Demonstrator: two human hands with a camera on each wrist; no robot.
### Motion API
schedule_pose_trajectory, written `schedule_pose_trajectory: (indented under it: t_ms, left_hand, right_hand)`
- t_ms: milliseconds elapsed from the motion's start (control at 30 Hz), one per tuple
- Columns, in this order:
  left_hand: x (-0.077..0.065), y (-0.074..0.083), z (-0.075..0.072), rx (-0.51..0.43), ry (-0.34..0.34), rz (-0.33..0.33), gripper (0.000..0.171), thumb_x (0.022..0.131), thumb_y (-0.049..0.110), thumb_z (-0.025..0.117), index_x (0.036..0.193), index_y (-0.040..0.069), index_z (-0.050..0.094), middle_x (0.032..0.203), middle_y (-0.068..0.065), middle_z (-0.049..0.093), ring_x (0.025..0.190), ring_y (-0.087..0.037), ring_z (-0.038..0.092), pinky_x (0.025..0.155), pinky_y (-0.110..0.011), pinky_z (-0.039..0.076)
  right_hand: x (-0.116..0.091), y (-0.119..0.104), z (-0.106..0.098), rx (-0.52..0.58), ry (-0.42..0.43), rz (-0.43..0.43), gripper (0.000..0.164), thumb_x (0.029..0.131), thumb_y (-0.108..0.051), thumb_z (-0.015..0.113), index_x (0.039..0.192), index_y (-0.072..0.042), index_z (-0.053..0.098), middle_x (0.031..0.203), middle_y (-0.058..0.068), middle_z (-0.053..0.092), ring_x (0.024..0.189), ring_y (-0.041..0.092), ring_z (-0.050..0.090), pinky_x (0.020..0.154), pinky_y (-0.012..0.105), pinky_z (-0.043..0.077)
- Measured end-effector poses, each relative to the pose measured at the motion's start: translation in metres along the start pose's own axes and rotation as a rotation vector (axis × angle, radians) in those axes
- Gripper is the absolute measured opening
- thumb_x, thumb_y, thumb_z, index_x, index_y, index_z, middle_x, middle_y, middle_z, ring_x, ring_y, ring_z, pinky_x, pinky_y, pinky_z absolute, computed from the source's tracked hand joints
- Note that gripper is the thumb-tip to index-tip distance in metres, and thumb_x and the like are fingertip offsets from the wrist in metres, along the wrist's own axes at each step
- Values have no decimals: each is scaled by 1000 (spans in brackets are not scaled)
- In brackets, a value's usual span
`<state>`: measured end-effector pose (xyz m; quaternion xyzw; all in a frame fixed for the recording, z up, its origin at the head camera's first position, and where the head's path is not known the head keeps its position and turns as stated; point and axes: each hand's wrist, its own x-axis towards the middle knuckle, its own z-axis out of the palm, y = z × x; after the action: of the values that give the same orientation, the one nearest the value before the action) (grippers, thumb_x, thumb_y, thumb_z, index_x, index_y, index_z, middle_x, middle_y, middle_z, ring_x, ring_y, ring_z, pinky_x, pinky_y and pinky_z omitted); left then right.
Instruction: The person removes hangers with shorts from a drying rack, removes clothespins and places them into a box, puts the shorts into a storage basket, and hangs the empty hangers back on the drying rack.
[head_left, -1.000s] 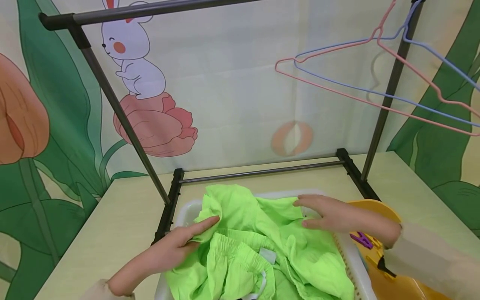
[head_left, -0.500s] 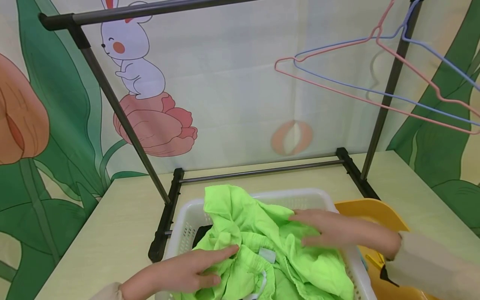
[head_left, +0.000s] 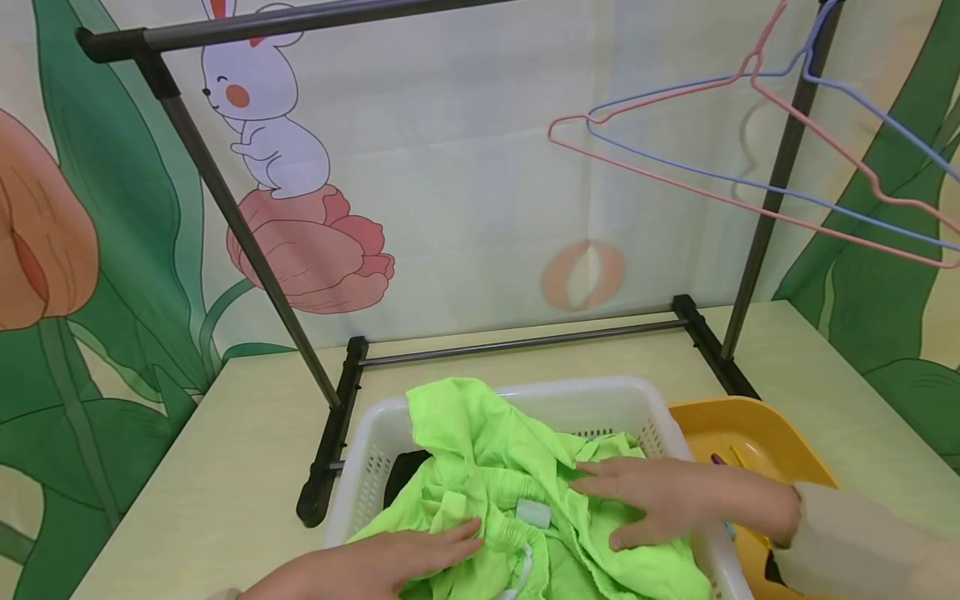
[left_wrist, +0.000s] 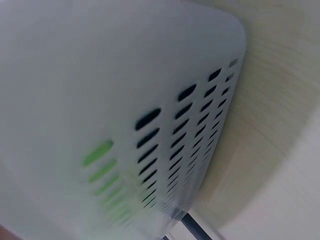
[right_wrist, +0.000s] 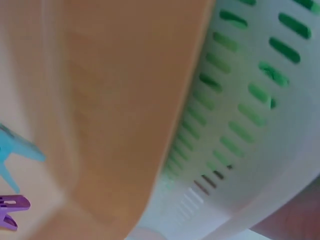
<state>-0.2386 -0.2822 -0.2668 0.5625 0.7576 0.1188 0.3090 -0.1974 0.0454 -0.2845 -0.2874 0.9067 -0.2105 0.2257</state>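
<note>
Lime-green elastic-waist pants (head_left: 510, 442) lie heaped in a white slotted laundry basket (head_left: 622, 396), with a white drawstring and a pale label at the waistband. My left hand (head_left: 397, 560) lies over the near left part of the cloth, fingers extended. On the right side my right hand (head_left: 652, 498) rests on the pants, its fingers straight and slightly spread. A dark item (head_left: 405, 475) shows under the green cloth at the left wall. Only the basket's outer side (left_wrist: 100, 65) fills most of the left wrist view; green cloth shows through its slots.
Right of the basket sits a yellow basin (head_left: 757, 425) holding a blue clothespin (right_wrist: 17, 147) and a purple clothespin (right_wrist: 12, 210). A dark garment rack (head_left: 232, 200) stands behind on the pale table (head_left: 202, 475). A pink hanger (head_left: 675, 179) and a blue hanger (head_left: 705, 171) hang at upper right.
My left hand has left the cloth's upper left fold and moved down toward the waistband. My right hand has moved lower. The cloth has sunk away from the basket's back and left walls.
</note>
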Motion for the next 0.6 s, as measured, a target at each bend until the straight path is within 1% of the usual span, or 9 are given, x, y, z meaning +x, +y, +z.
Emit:
schedule_pose_trajectory:
  t_ms: [67,133,200,300,367,467,533,567,600]
  left_hand:
    - [4,-3,4,49,-5,39,62,91,35,45,139,3,23,143,-22,20,127,-30,32,96,-30,38]
    - [9,-6,9,74,-17,41,55,93,30,40,138,1,26,141,-25,21,125,-31,35,94,-29,39]
    - [11,-7,14,84,-28,16,53,94,30,38,137,1,26,142,-24,21,124,-31,36,92,-29,40]
    - [12,-6,21,74,-56,-47,54,96,36,32,139,5,25,144,-19,20,126,-27,35,95,-31,39]
    - [12,-6,24,74,-71,-56,56,95,38,32,138,3,25,144,-18,20,126,-26,35,95,-31,40]
    - [13,-15,33,79,-77,10,52,97,32,30,136,-2,27,141,-24,23,127,-27,34,95,-30,39]
    - [14,-16,35,114,-85,55,50,97,28,31,134,-5,30,138,-27,28,126,-27,35,95,-28,40]
    - [14,-16,36,152,-87,90,48,97,25,31,133,-6,32,136,-28,31,126,-27,35,95,-25,39]
    - [14,-15,36,330,-112,151,43,97,22,29,133,-1,34,136,-22,35,126,-22,36,96,-24,37]
  right_hand:
    - [0,-1,2,-20,-22,6,64,82,-45,55,137,-19,33,145,5,25,132,28,25,102,48,28]
    - [-1,-3,5,-33,-43,13,64,82,-45,55,137,-20,33,145,4,25,132,27,25,103,47,27]
    - [-1,-4,7,-43,-62,24,63,82,-45,54,137,-21,33,145,3,25,132,26,24,103,45,26]
    - [-1,-6,9,-63,-82,40,62,83,-45,54,136,-21,34,145,3,25,132,23,25,104,43,27]
    - [0,-8,11,-75,-96,58,61,84,-44,53,136,-22,34,145,1,25,133,22,24,104,42,27]
    - [1,-10,16,-104,-119,76,59,84,-44,52,136,-23,34,145,-1,24,133,21,23,105,42,25]
    - [2,-11,19,-127,-137,73,58,85,-44,51,136,-23,33,145,-2,25,133,22,23,105,42,25]
    - [2,-11,20,-139,-142,72,58,85,-44,50,136,-23,33,145,-2,24,133,22,23,105,42,25]
    - [2,-12,22,-152,-146,69,57,85,-44,50,136,-23,33,145,-3,25,133,22,24,105,42,25]
